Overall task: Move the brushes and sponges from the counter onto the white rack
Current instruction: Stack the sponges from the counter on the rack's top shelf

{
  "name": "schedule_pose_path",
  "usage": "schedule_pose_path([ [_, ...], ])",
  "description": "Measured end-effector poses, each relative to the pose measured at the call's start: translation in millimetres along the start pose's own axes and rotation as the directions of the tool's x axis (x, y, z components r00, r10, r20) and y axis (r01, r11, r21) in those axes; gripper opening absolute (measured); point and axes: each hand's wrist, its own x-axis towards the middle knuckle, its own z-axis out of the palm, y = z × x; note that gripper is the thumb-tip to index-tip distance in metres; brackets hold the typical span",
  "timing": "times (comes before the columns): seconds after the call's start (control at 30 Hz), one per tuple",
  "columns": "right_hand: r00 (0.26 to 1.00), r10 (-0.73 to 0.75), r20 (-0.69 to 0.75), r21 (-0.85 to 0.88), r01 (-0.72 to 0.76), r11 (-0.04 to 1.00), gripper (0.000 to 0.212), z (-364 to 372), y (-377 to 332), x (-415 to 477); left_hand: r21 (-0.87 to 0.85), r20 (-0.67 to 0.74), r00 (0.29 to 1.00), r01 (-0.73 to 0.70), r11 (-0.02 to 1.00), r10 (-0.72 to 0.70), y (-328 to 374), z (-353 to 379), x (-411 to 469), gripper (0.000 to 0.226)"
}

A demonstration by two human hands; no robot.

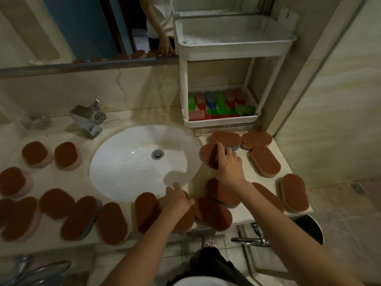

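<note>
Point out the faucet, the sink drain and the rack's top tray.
faucet [90, 118], head view, on its chrome body.
sink drain [157, 154], head view, on the metal plug.
top tray [233, 51], head view, on its front wall.

A home bathroom: oval sink [132, 162], chrome tap [89, 118], wall mirror [61, 27].

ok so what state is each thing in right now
top shelf, empty
bottom shelf, full of brushes
tap, off
sink, empty
right hand, gripping a sponge
left hand, on another sponge, grip unclear
other sponges, lying on the counter
</note>
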Motion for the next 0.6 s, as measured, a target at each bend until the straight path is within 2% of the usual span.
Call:
schedule_pose_path([
  [0.1, 1.0, -0.004, -0.014, 0.01, 0.004, 1.0, 0.081, -6.8, 0.9, -5.0, -0.079, -0.053, 0.999, -0.01, 0.997, 0.006, 2.1, -3.6, -0.6, 0.084],
  [0.23, 0.999, 0.006, -0.054, 0.077, -0.002, 0.997, 0.081, -18.9, -4.4, -4.9, -0.268, -0.201, 0.979, -0.035, 0.963, -0.02, 10.6, -29.0, -4.3, 0.083],
  [0.37, 0.976, -0.012, -0.219, 0.149, 0.045, 0.988, 0.082, -40.4, -11.0, -2.6, -0.39, -0.364, 0.931, -0.178, 0.903, 0.026, 29.8, -80.0, -12.9, 0.083],
  [0.5, 0.935, -0.04, -0.352, 0.185, 0.112, 0.976, 0.08, -90.6, -15.4, 12.9, -0.363, -0.567, 0.815, -0.372, 0.854, 0.114, 64.2, -149.7, -36.5, 0.066],
  [0.6, 0.878, -0.031, -0.477, 0.243, 0.166, 0.956, 0.081, -136.9, -21.1, 31.5, -0.322, -0.68, 0.715, -0.488, 0.811, 0.161, 90.9, -198.4, -51.7, 0.063],
])
